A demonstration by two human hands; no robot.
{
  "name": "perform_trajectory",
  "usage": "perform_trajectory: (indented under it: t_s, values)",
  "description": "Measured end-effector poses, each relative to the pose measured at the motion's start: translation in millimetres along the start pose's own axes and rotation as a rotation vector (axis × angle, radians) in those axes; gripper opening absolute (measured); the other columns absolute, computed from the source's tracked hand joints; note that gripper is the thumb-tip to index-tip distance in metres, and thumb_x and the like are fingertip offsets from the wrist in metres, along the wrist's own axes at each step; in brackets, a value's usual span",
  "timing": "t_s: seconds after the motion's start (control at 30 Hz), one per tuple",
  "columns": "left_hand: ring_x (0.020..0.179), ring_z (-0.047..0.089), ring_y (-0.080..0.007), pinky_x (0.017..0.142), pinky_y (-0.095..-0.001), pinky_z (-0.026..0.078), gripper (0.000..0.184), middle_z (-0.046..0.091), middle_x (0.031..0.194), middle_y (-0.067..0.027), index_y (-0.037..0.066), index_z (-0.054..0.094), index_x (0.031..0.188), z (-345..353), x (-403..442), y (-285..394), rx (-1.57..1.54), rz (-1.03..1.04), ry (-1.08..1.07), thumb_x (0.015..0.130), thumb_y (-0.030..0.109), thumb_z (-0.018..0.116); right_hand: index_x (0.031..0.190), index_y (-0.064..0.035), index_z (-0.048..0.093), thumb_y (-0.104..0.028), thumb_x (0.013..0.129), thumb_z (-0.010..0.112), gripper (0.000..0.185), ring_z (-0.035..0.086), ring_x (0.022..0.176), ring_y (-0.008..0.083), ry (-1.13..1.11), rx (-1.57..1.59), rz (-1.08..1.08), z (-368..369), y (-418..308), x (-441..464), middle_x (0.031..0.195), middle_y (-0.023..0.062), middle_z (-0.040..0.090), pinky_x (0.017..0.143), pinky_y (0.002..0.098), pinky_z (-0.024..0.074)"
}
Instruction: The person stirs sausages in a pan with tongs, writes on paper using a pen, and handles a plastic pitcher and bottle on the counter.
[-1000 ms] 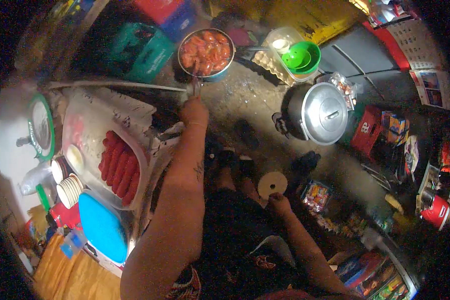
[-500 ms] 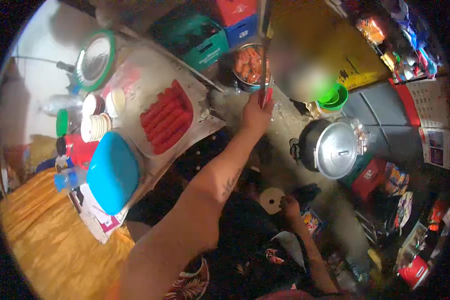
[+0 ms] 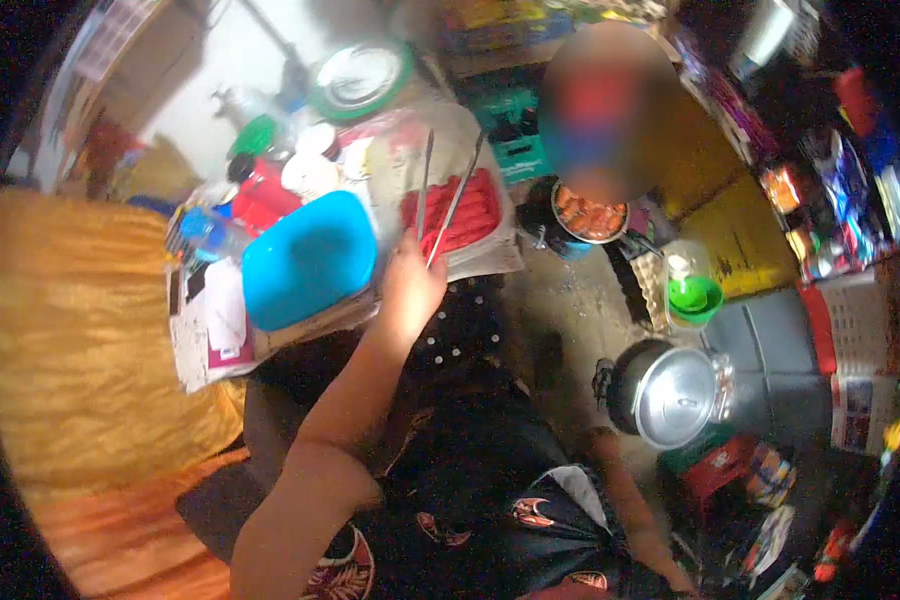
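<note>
My left hand (image 3: pixel 415 290) is wrapped round a pair of metal tongs (image 3: pixel 452 205), whose two arms stand apart and point away from me. Under and beside the tongs, red sausages (image 3: pixel 470 215) lie in a row on a red tray on the table. A blue plastic lid or tub (image 3: pixel 310 260) sits just left of that hand. Low on the other side, my right hand (image 3: pixel 604 446) hangs in shadow near the large lidded pot; its fingers are too dark and blurred to make out. Farther off, a pan (image 3: pixel 590 238) holds orange-red pieces of food.
A silver lidded pot (image 3: pixel 675 400) stands at right, with green bowls (image 3: pixel 694 298) beyond it. A green-rimmed plate (image 3: pixel 362 78), a bottle (image 3: pixel 210 232) and a green crate (image 3: pixel 518 150) are at the back and left. A person, blurred, is behind the pan.
My left hand has swung with the tongs from the pan to the sausages on the tray. The round disc with a hole near my right hand no longer shows. The view has shifted left.
</note>
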State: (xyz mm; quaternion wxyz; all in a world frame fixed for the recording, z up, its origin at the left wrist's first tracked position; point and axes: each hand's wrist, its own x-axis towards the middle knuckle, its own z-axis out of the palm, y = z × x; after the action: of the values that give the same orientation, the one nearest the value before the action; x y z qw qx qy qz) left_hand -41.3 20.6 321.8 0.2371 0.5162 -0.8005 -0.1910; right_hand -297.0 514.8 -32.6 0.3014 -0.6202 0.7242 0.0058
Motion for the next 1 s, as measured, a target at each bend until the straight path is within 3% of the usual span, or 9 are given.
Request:
perform_trajectory:
  t_s: [0.1, 0.2, 0.4, 0.47, 0.53, 0.67, 0.8, 0.9, 1.0]
  values:
    - [0.097, 0.063, -0.0464, 0.087, -0.0515, 0.051, 0.049, 0.064, 0.103, -0.0321, -0.009, 0.051, 0.121, -9.5, 24.8, 0.2, 0.048, -0.212, -0.047, 0.081, 0.014, 0.067, 0.114, -0.0096, 0.066, -0.032, 0.08, 0.072, 0.041, 0.062, 0.105, 0.0387, -0.149, -0.123, 0.049, -4.9, 11.5, 16.3, 0.115, 0.0142, 0.068, 0.087, 0.0425, 0.0503]
    - [0.098, 0.065, -0.0443, 0.088, -0.0507, 0.051, 0.045, 0.064, 0.107, -0.0324, -0.01, 0.051, 0.121, 1.5, 49.1, -11.8, 0.052, -0.372, -0.162, 0.084, 0.013, 0.061, 0.114, -0.0095, 0.066, -0.032, 0.081, 0.072, 0.041, 0.063, 0.105, 0.0384, -0.079, 0.283, 0.317, -30.3, -2.3, 29.1, 0.115, 0.0142, 0.068, 0.087, 0.0423, 0.0503]
    - [0.096, 0.066, -0.0408, 0.086, -0.0492, 0.052, 0.058, 0.065, 0.107, -0.0296, -0.006, 0.037, 0.139, 7.2, 44.5, -19.3, 0.047, -0.374, -0.187, 0.09, 0.016, 0.057, 0.115, -0.0093, 0.066, -0.031, 0.081, 0.072, 0.04, 0.063, 0.105, 0.0379, -0.082, 0.371, 0.369, -56.6, -37.4, 57.8, 0.114, 0.014, 0.068, 0.087, 0.0418, 0.0503]
    - [0.091, 0.065, -0.0438, 0.081, -0.0505, 0.053, 0.081, 0.063, 0.105, -0.0322, -0.01, 0.024, 0.145, -14.9, 19.6, -13.4, 0.067, -0.189, -0.131, 0.085, 0.023, 0.067, 0.115, -0.0093, 0.066, -0.03, 0.081, 0.071, 0.04, 0.063, 0.105, 0.0377, -0.091, 0.376, 0.358, -59.1, -54.4, 65.4, 0.114, 0.014, 0.068, 0.087, 0.0417, 0.0503]
    - [0.086, 0.065, -0.0435, 0.076, -0.0514, 0.053, 0.049, 0.064, 0.094, -0.0277, -0.008, 0.046, 0.123, -29.9, -7.4, -20.8, 0.021, -0.092, -0.033, 0.085, 0.017, 0.065, 0.115, -0.0092, 0.066, -0.03, 0.082, 0.071, 0.04, 0.063, 0.104, 0.0375, -0.091, 0.376, 0.345, -60.7, -75.5, 73.9, 0.114, 0.0139, 0.068, 0.086, 0.0415, 0.0502]
    - [0.091, 0.062, -0.0458, 0.079, -0.0526, 0.052, 0.056, 0.06, 0.101, -0.0302, 0.002, 0.045, 0.133, -80.1, -106.4, -49.4, -0.25, 0.262, -0.142, 0.088, 0.029, 0.065, 0.115, -0.0091, 0.065, -0.029, 0.082, 0.071, 0.039, 0.063, 0.104, 0.0371, -0.087, 0.379, 0.319, -54.1, -132.3, 79.8, 0.114, 0.0138, 0.068, 0.086, 0.0412, 0.0502]
    - [0.099, 0.063, -0.0434, 0.085, -0.0528, 0.051, 0.049, 0.064, 0.106, -0.0254, 0.004, 0.052, 0.127, -91.1, -202.3, -175.8, -0.237, 0.176, -0.94, 0.09, 0.035, 0.062, 0.116, -0.009, 0.065, -0.029, 0.082, 0.07, 0.039, 0.063, 0.104, 0.0368, -0.092, 0.408, 0.236, -41.1, -218.5, 85.1, 0.114, 0.0137, 0.069, 0.086, 0.0409, 0.0502]
    - [0.097, 0.065, -0.0397, 0.085, -0.0485, 0.05, 0.041, 0.067, 0.103, -0.024, 0.004, 0.065, 0.113, -65.7, -313.1, -335.7, -0.365, -0.359, -0.896, 0.084, 0.033, 0.067, 0.116, -0.0089, 0.065, -0.028, 0.083, 0.07, 0.039, 0.064, 0.104, 0.0365, -0.086, 0.469, 0.097, -29.2, -293.5, 89.8, 0.114, 0.0136, 0.069, 0.086, 0.0407, 0.0502]
    - [0.092, 0.066, -0.0365, 0.081, -0.0462, 0.051, 0.04, 0.068, 0.101, -0.0216, 0.007, 0.065, 0.114, -175.9, -326.7, -368.7, 0.012, -0.528, -1.042, 0.088, 0.036, 0.061, 0.116, -0.0089, 0.065, -0.028, 0.083, 0.07, 0.039, 0.064, 0.104, 0.0362, -0.049, 0.581, -0.123, -20.3, -374.2, 99.8, 0.113, 0.0135, 0.069, 0.085, 0.0404, 0.0501]
